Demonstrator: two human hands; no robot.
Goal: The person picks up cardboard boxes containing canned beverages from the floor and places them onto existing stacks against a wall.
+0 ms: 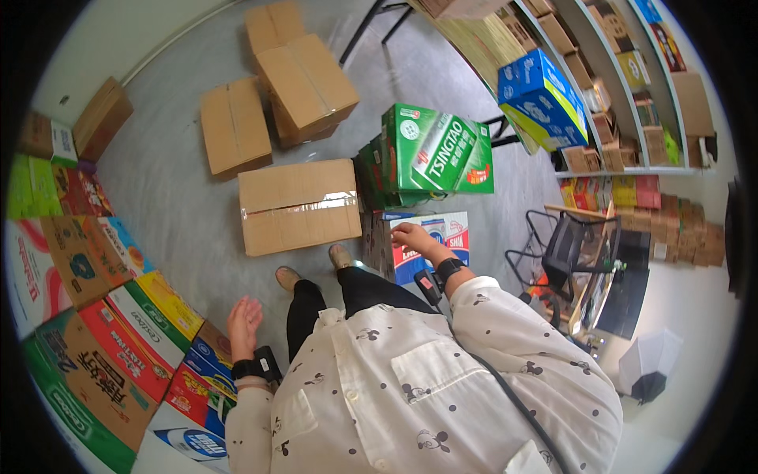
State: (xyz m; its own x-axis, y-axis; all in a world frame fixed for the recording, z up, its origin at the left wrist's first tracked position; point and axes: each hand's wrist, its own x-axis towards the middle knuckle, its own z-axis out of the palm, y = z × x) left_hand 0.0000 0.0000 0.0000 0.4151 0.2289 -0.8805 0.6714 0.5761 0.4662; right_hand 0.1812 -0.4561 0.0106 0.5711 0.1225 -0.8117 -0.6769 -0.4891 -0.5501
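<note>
My left hand (244,322) hangs open beside my left leg, its fingers stretched out and nothing in them. Over a blue, white and red printed carton (452,235) on the floor is my right hand (412,236), fingers loosely apart and holding nothing. Whether it touches that carton I cannot tell. Behind it a green printed carton (438,150) rests on other green packs. Left of these, in front of my feet, lies a taped brown cardboard box (300,201).
Several more brown boxes (308,83) stand farther off. Colourful cartons (118,355) are stacked along my left. A blue and yellow carton (543,99) sits on a table at the right, near shelves (632,87) of boxes. A black chair (562,246) stands right.
</note>
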